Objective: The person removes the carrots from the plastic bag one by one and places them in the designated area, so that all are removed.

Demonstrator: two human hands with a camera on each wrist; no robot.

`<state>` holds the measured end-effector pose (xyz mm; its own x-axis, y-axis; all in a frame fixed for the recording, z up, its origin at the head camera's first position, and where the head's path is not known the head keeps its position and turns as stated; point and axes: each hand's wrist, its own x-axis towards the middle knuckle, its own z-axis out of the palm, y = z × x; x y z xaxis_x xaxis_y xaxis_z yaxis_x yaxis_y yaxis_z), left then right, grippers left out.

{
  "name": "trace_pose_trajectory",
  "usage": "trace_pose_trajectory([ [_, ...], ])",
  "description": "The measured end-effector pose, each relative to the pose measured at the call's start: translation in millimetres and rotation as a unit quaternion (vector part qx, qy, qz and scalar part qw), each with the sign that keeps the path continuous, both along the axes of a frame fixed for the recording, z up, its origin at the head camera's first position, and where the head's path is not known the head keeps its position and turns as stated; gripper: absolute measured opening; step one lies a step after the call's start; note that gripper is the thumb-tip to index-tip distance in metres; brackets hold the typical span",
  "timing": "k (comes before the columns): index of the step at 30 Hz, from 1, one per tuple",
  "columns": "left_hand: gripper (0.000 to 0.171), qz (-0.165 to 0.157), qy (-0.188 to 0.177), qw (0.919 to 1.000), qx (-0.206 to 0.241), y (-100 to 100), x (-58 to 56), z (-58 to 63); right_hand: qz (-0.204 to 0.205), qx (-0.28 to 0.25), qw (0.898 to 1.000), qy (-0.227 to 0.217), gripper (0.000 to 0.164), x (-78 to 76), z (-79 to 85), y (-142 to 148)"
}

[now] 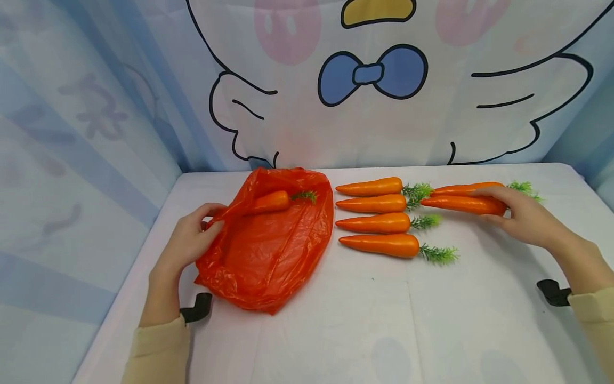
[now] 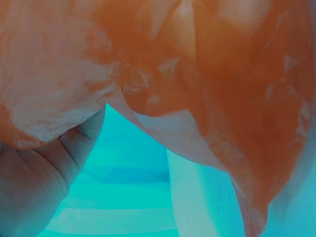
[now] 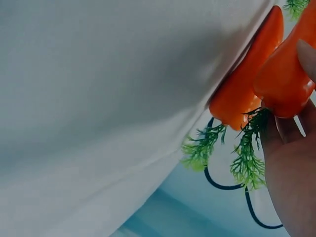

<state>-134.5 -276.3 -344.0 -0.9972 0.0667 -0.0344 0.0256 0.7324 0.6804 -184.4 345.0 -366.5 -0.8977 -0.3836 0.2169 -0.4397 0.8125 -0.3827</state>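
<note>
My left hand pinches the left edge of a red plastic bag, whose mouth gapes toward me. Inside the bag lies one carrot with a green top. At the right, my right hand grips another carrot by its thick end, thumb and fingers on either side. In the right wrist view this held carrot hangs beside a second carrot that rests on the table. The left wrist view is filled mostly by the bag, with part of the left hand under its edge.
Several carrots lie in a column between bag and right hand, tips to the left and green tops to the right. One more carrot lies behind the held one. A white cloth covers the table; a printed curtain hangs behind.
</note>
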Motion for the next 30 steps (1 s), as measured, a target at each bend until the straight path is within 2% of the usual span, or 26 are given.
trace_pose_trajectory([
  [6, 0.04, 0.001, -0.003, 1.0, -0.002, 0, -0.9, -0.1, -0.025, -0.012, 0.998, -0.063, 0.05, 0.1, -1.8, 10],
  [10, 0.04, 0.002, -0.003, 1.0, -0.005, 0, -1.3, -1.1, -0.033, -0.003, 0.997, -0.075, 0.049, -1.8, -3.4, 15],
  [18, 0.041, 0.003, -0.004, 1.0, -0.003, 0, -1.2, -1.5, -0.021, -0.004, 0.995, -0.098, 0.046, -3.9, -10.4, 20],
  [30, 0.041, 0.0, -0.003, 1.0, -0.001, 0, -0.2, 1.2, -0.012, 0.012, 0.997, -0.075, 0.049, 1.0, -9.0, 19],
])
